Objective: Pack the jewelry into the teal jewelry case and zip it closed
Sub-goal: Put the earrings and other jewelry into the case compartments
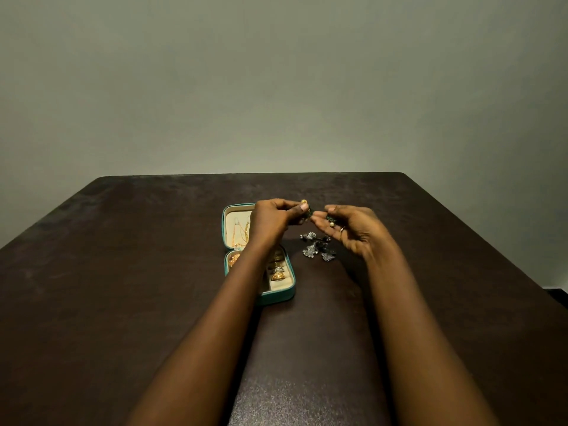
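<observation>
The teal jewelry case (278,298) lies open on the dark table, cream-lined, with gold chains in its far half and gold rings in its near half. My left hand (272,221) hovers over the case and pinches a small dark green earring (308,212) with a gold bead. Just right of it, my right hand (353,230) is cupped palm-up around a second green and gold earring (331,220); a ring sits on one finger. Silver flower-shaped jewelry (318,247) lies on the table between the case and my right hand.
The dark brown table (123,272) stretches wide on both sides, its far edge against a plain grey wall (276,87). My forearms cross the near part of the table, the left one covering part of the case.
</observation>
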A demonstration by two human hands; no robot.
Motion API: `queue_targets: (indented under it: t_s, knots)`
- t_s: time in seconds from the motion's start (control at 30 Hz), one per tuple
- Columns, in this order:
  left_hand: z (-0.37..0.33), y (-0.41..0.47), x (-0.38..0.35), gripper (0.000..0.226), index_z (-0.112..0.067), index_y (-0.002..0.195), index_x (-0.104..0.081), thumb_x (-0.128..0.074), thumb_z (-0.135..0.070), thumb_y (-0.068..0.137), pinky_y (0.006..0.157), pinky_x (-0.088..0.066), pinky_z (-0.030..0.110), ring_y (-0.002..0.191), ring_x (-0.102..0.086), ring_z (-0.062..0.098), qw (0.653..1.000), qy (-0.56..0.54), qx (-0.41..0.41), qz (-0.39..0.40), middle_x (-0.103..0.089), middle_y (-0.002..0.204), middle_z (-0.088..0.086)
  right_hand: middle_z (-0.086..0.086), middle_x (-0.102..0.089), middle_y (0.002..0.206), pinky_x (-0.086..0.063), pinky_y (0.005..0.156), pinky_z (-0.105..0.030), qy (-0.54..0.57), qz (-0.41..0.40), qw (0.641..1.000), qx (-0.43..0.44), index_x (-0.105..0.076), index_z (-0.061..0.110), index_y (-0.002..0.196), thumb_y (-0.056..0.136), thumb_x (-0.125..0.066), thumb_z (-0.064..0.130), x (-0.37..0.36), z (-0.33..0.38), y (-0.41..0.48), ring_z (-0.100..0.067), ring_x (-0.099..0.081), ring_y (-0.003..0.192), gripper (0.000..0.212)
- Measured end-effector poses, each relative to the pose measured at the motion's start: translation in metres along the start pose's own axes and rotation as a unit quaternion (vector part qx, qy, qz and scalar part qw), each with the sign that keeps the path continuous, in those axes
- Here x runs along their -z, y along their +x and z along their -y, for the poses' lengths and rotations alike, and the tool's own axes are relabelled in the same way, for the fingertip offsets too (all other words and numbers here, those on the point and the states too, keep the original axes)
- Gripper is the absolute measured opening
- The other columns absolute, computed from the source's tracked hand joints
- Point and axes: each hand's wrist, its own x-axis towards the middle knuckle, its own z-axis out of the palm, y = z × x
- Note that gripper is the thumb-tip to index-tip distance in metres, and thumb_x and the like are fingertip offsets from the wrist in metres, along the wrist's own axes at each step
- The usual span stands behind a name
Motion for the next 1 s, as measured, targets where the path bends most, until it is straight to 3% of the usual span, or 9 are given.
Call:
queue_targets:
  t_s: [0.1, 0.2, 0.27, 0.37, 0.43, 0.6, 0.8, 0.9, 1.0]
  knots:
    - [-0.003, -0.002, 0.000, 0.006, -0.014, 0.082, -0.072, -0.073, -0.019, 0.078, 0.051, -0.039, 0.011, 0.060, -0.064, 0.003, 1.000, -0.015, 0.003, -0.007, -0.069, 0.070, -0.001, -0.012, -0.068, 0.096, -0.052, 0.072, -0.032, -0.042, -0.007, 0.999, 0.022, -0.051, 0.011, 0.085, 0.096, -0.037, 0.001, 0.004, 0.003, 0.003, -0.020, -0.063, 0.080, 0.020]
    - [-0.005, -0.003, 0.000, 0.005, -0.019, 0.076, -0.068, -0.071, -0.020, 0.080, 0.059, -0.040, 0.020, 0.062, -0.064, 0.000, 0.999, -0.046, 0.007, -0.017, -0.069, 0.069, -0.006, 0.000, -0.069, 0.079, -0.045, 0.068, -0.027, -0.082, -0.029, 0.996, 0.030, -0.052, 0.017, 0.082, 0.096, -0.041, 0.004, 0.008, 0.002, 0.004, -0.011, -0.060, 0.077, 0.022]
    - [-0.008, -0.005, 0.001, 0.005, -0.018, 0.078, -0.066, -0.067, -0.019, 0.083, 0.064, -0.040, 0.024, 0.068, -0.062, 0.001, 0.998, -0.060, 0.005, -0.016, -0.068, 0.075, -0.004, 0.002, -0.066, 0.078, -0.042, 0.064, -0.024, -0.100, -0.042, 0.993, 0.040, -0.054, 0.018, 0.079, 0.094, -0.046, 0.003, 0.008, 0.001, 0.003, -0.008, -0.057, 0.072, 0.023]
    - [-0.012, -0.007, 0.003, 0.005, -0.011, 0.081, -0.063, -0.063, -0.008, 0.085, 0.056, -0.047, 0.015, 0.062, -0.062, -0.003, 0.995, -0.097, -0.016, -0.005, -0.067, 0.077, 0.001, 0.008, -0.069, 0.063, -0.039, 0.064, -0.024, -0.114, -0.054, 0.990, 0.059, -0.062, 0.018, 0.078, 0.090, -0.054, 0.002, 0.010, -0.001, 0.004, -0.007, -0.055, 0.069, 0.021]
    - [-0.014, -0.008, 0.004, 0.009, -0.012, 0.083, -0.061, -0.062, -0.004, 0.085, 0.054, -0.047, 0.010, 0.058, -0.062, -0.006, 0.992, -0.120, -0.023, -0.001, -0.068, 0.071, -0.005, 0.012, -0.068, 0.055, -0.039, 0.068, -0.025, -0.133, -0.055, 0.988, 0.063, -0.066, 0.018, 0.078, 0.086, -0.060, 0.006, 0.010, -0.002, 0.003, -0.006, -0.055, 0.068, 0.015]
    - [-0.011, -0.009, 0.004, 0.017, -0.025, 0.096, -0.069, -0.063, -0.014, 0.083, 0.086, -0.037, 0.033, 0.082, -0.065, 0.003, 0.993, -0.113, 0.010, 0.025, -0.072, 0.091, -0.005, 0.006, -0.072, 0.063, -0.041, 0.070, -0.025, -0.083, -0.013, 0.995, 0.060, -0.069, 0.015, 0.081, 0.083, -0.059, 0.010, 0.007, -0.001, 0.001, -0.009, -0.060, 0.073, 0.011]
    - [-0.011, -0.007, 0.005, 0.019, -0.017, 0.102, -0.069, -0.054, -0.018, 0.089, 0.080, -0.038, 0.028, 0.093, -0.063, 0.008, 0.989, -0.140, 0.030, 0.032, -0.071, 0.096, -0.003, -0.001, -0.073, 0.068, -0.045, 0.075, -0.027, 0.013, 0.045, 0.999, 0.020, -0.065, 0.009, 0.082, 0.089, -0.046, 0.017, 0.006, 0.004, -0.003, -0.012, -0.066, 0.076, 0.022]
    - [-0.010, -0.004, 0.005, 0.030, -0.008, 0.112, -0.066, -0.048, -0.023, 0.093, 0.076, -0.038, 0.028, 0.100, -0.059, 0.014, 0.985, -0.155, 0.061, 0.037, -0.069, 0.111, 0.008, -0.002, -0.073, 0.067, -0.045, 0.078, -0.029, 0.015, 0.047, 0.999, 0.014, -0.064, 0.008, 0.081, 0.088, -0.044, 0.015, 0.004, 0.004, -0.003, -0.014, -0.066, 0.077, 0.022]
    - [-0.011, -0.005, 0.006, 0.027, -0.006, 0.105, -0.067, -0.047, -0.020, 0.094, 0.075, -0.039, 0.026, 0.090, -0.058, 0.013, 0.980, -0.179, 0.076, 0.050, -0.068, 0.104, 0.009, -0.004, -0.073, 0.070, -0.048, 0.076, -0.032, 0.046, 0.047, 0.998, 0.004, -0.060, 0.011, 0.075, 0.086, -0.046, 0.014, 0.003, 0.004, -0.002, -0.017, -0.068, 0.074, 0.019]
